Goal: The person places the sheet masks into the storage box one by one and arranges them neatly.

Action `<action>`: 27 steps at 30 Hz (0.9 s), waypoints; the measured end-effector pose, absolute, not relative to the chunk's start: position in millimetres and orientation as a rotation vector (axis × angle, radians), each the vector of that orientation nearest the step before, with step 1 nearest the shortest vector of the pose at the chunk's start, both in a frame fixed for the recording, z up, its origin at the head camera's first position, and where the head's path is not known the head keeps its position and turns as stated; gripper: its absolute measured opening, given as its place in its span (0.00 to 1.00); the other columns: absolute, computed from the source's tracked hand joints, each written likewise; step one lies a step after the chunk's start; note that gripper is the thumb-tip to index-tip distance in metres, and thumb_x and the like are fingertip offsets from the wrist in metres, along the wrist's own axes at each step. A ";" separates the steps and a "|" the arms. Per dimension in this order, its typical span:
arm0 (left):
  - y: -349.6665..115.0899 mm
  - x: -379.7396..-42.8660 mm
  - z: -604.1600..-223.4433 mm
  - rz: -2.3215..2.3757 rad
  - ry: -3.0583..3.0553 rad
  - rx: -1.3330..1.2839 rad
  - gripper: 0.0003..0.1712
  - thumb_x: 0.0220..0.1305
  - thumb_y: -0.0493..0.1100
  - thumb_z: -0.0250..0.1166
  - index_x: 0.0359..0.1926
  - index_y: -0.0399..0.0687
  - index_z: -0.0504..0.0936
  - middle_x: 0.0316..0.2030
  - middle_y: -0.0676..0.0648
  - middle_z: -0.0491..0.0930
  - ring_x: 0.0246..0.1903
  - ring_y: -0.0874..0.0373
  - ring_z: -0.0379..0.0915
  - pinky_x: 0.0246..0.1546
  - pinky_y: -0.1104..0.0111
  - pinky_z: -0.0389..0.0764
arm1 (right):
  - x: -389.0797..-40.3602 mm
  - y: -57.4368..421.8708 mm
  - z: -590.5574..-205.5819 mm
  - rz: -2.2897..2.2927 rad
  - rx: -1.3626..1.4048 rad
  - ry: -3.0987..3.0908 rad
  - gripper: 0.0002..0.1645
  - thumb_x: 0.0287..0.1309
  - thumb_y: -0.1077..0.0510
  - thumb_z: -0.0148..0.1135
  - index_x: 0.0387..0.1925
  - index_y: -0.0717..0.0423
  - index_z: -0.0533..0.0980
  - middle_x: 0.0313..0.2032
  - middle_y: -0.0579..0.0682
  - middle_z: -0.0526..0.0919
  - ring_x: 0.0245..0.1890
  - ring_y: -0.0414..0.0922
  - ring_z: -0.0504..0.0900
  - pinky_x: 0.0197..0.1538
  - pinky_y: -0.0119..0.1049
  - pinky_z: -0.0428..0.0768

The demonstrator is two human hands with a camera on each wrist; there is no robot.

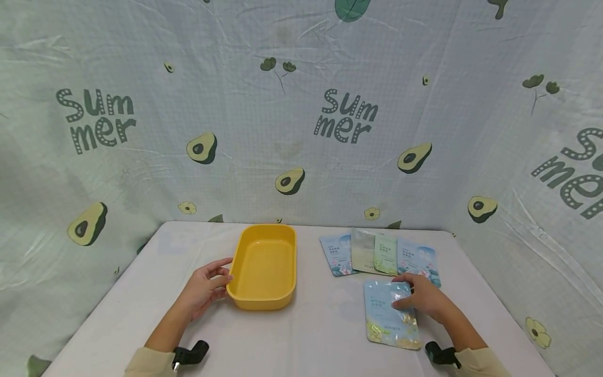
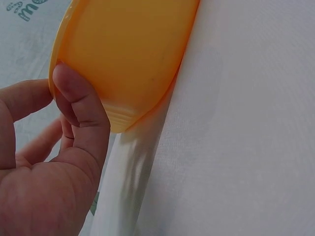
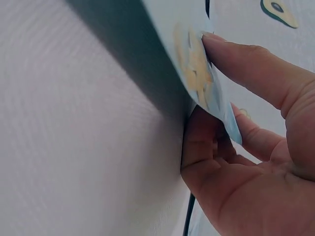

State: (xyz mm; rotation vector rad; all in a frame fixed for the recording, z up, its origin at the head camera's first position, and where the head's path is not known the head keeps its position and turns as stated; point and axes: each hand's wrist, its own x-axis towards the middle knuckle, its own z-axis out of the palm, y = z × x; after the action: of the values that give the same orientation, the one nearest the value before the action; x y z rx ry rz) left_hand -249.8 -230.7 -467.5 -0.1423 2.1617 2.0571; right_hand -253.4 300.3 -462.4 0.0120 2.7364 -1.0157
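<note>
A yellow plastic basin (image 1: 264,267) stands on the white table, left of the middle. My left hand (image 1: 205,288) pinches its left rim; in the left wrist view, fingers (image 2: 78,93) lie on both sides of the basin wall (image 2: 128,54). At the right, my right hand (image 1: 421,298) holds a flat, shiny blue sachet (image 1: 383,317) by its right edge. The right wrist view shows the thumb (image 3: 246,59) on the printed face of the sachet (image 3: 192,64) and curled fingers under it, with that edge lifted off the cloth.
Behind the right hand lies an overlapping row of sachets: a blue one (image 1: 338,256) at the left, a silvery one (image 1: 363,256), a green one (image 1: 386,254) and another blue one (image 1: 416,256). A patterned curtain (image 1: 245,115) hangs behind the table and along both sides.
</note>
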 end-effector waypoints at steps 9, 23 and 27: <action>-231.4 -249.3 -467.4 2.067 2.142 -0.107 0.36 0.71 0.36 0.63 0.77 0.42 0.63 0.42 0.50 0.73 0.34 0.58 0.77 0.38 0.71 0.86 | -252.7 302.1 -465.1 -1.053 0.072 2.714 0.44 0.41 0.48 0.84 0.62 0.53 0.77 0.66 0.70 0.71 0.63 0.68 0.72 0.59 0.64 0.78; -231.8 -247.6 -465.7 2.062 2.119 -0.113 0.38 0.72 0.38 0.64 0.78 0.44 0.61 0.43 0.51 0.75 0.35 0.58 0.78 0.40 0.70 0.87 | -245.1 293.3 -468.7 -1.285 0.140 2.618 0.45 0.43 0.50 0.84 0.65 0.51 0.76 0.42 0.53 0.80 0.42 0.47 0.77 0.37 0.37 0.74; -231.5 -248.0 -464.6 2.063 2.117 -0.122 0.38 0.72 0.38 0.64 0.78 0.45 0.61 0.43 0.50 0.75 0.35 0.58 0.79 0.40 0.70 0.87 | -245.2 289.4 -471.1 -1.363 0.128 2.583 0.43 0.46 0.54 0.82 0.66 0.53 0.76 0.33 0.50 0.80 0.35 0.44 0.78 0.29 0.34 0.72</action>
State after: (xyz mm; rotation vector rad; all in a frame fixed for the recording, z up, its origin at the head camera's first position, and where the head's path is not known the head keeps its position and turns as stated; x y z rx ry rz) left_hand -248.0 -231.5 -464.6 -0.1224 2.1171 2.0627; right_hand -245.2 289.4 -471.1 0.1280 2.5827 -1.3633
